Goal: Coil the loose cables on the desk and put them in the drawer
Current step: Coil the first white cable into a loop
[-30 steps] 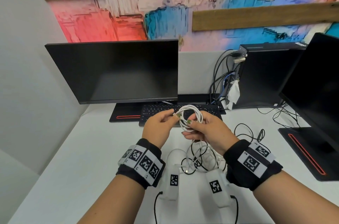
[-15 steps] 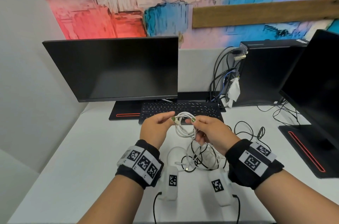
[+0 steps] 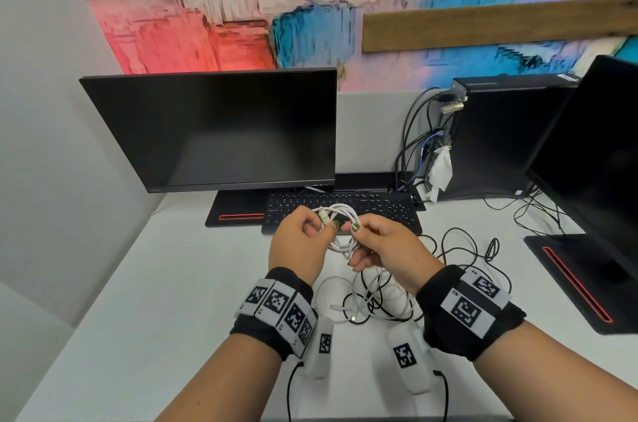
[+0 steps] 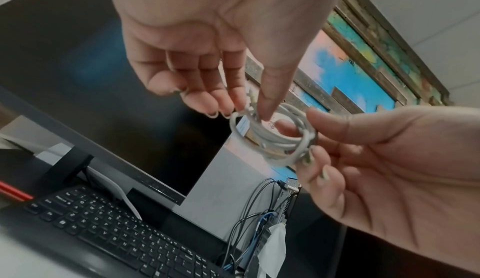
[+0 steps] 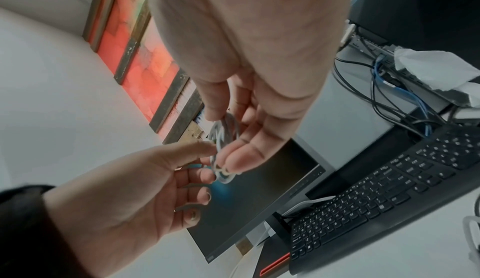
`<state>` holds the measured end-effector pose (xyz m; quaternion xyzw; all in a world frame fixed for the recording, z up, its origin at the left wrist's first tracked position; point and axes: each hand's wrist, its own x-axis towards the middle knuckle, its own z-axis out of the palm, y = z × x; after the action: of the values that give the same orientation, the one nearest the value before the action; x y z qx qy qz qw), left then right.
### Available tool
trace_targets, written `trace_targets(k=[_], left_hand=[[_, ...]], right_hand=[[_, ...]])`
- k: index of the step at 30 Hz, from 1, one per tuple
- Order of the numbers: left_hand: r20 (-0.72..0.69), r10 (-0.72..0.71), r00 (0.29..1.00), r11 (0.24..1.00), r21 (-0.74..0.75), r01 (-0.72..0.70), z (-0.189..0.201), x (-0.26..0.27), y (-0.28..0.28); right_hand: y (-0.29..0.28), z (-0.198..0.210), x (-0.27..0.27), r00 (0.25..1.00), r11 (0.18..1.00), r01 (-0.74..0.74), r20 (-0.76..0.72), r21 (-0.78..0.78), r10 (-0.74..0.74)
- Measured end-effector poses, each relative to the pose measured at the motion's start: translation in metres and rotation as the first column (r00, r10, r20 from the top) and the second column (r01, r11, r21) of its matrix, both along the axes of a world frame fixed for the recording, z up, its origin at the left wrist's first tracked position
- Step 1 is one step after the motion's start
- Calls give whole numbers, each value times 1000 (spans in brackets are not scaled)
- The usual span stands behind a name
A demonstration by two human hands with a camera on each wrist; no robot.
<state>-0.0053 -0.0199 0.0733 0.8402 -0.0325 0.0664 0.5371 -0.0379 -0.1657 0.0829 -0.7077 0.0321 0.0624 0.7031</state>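
Note:
A small coil of white cable [image 3: 340, 226] [image 4: 275, 137] [image 5: 224, 139] is held in the air above the desk, in front of the keyboard. My right hand [image 3: 357, 238] [image 4: 309, 139] [image 5: 221, 137] pinches the bundle of loops between thumb and fingers. My left hand [image 3: 319, 223] [image 4: 249, 106] [image 5: 207, 159] pinches the coil's left side at the cable's plug end. Below the hands, a tangle of white and black loose cables [image 3: 366, 300] lies on the white desk [image 3: 155, 300]. No drawer is in view.
A black keyboard [image 3: 379, 209] lies just beyond the hands, under a dark monitor [image 3: 214, 131]. A second monitor [image 3: 593, 159] with its base stands at the right. A black computer tower [image 3: 497, 131] with plugged cables stands at the back. More thin black cable [image 3: 466, 249] trails right.
The coil has tipped from upright to flatter between the hands. My left fingers have closed in on the plug end, and the camera has dipped slightly.

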Motion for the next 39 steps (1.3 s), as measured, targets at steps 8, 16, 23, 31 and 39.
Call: trace_targets(k=[8,16,23,31,39], left_hand=[[70,18,997,1000,-13,-17,5,0,2],[-90,29,996,978,-202,-47,14,4,2],[-97,94,991,971,-210,-113,16,4,3],[292,19,956,953,284,-105,10,5,5],[79,-97,992,931,360,62,10,2,-1]], right_hand=[[0,5,-1,1000,1000,4,-24,29,-3],[1,5,-2,998,986,45,-40,160,-39],[0,5,-3,998,992,52,-37,119,-48],[-4,-3,-4,999,996,45,-22,-78,-47],[-6,-2,-1,998,991,60,12,-117,-59]])
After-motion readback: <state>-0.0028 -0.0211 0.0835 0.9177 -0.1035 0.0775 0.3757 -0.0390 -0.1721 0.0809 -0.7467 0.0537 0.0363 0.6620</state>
